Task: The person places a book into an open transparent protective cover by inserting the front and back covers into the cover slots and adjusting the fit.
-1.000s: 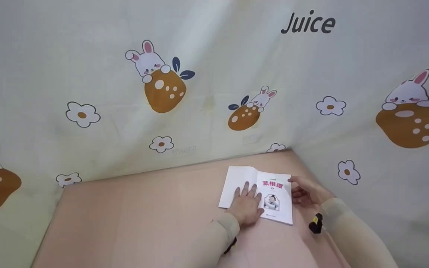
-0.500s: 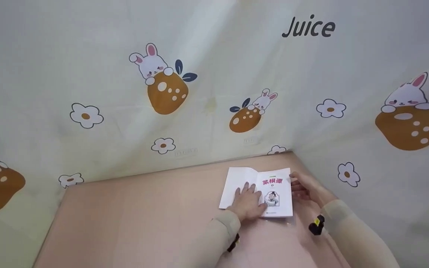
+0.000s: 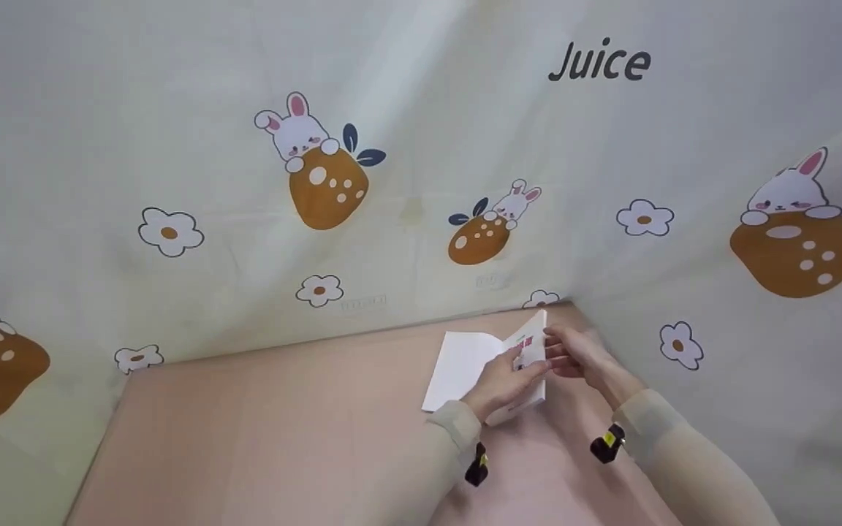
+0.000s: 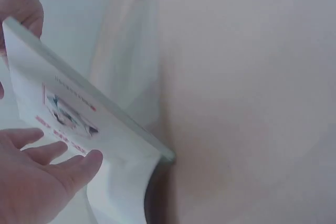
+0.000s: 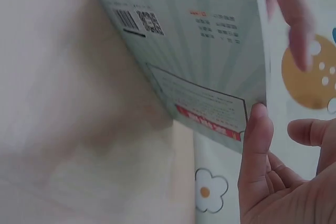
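An open book [image 3: 457, 369] is at the table's back right, its white left leaf spread flat. Its thicker right part is tilted up from the table, with a title page [image 4: 37, 82] bearing red lettering and a small cartoon figure. My left hand [image 3: 501, 383] reaches over the book with fingers extended in front of that page. At the raised outer edge is my right hand [image 3: 585, 356]. In the right wrist view, one straight finger [image 5: 255, 145] touches the pale green back cover [image 5: 184, 51], while the thumb stands apart from the book.
The pink tabletop [image 3: 260, 431] runs to the left and toward me. A pale curtain [image 3: 406, 146] printed with rabbits, orange fruit and flowers hangs behind and to the right. Black wrist devices [image 3: 607, 443] sit below both sleeves.
The book's right part, lying nearly flat earlier, has swung up and leftward. My right hand has moved slightly left with its edge; my left hand has shifted right and lifted from the left leaf.
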### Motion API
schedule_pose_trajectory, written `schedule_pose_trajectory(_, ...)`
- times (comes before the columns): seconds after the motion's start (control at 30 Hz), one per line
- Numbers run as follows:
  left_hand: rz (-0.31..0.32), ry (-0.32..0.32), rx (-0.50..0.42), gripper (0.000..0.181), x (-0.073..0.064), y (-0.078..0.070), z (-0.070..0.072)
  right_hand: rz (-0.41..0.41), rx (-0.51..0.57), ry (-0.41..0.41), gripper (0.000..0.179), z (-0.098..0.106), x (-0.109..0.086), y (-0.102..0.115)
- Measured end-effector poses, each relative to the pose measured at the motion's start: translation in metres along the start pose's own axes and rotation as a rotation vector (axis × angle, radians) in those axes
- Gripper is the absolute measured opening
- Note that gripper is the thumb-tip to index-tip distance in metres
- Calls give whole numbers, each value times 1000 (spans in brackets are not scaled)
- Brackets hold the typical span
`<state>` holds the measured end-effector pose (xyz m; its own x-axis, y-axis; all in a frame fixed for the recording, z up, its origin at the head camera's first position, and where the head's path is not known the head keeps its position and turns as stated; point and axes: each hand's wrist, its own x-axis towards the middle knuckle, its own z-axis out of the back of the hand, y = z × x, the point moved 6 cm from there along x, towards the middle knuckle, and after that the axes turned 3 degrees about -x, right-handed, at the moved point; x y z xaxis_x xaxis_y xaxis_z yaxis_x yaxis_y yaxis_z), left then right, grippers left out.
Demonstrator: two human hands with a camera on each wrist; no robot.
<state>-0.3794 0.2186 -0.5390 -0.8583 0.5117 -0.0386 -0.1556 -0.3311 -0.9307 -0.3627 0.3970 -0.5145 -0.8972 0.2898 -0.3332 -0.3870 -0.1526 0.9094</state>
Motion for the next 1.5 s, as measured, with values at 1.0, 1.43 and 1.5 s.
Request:
schedule_pose_trajectory(1.0,89,29,-322,82,-3,16,15,52,70,144,70,-24,3,-16)
schedule_pose_trajectory(1.43,119,-21,-392,72,0,28,27,68,125,163,39,-24,5,-26)
schedule_pose_trajectory(1.5,110,-31,-406,69,1,29,30,72,119,147,31,-23,5,-26)
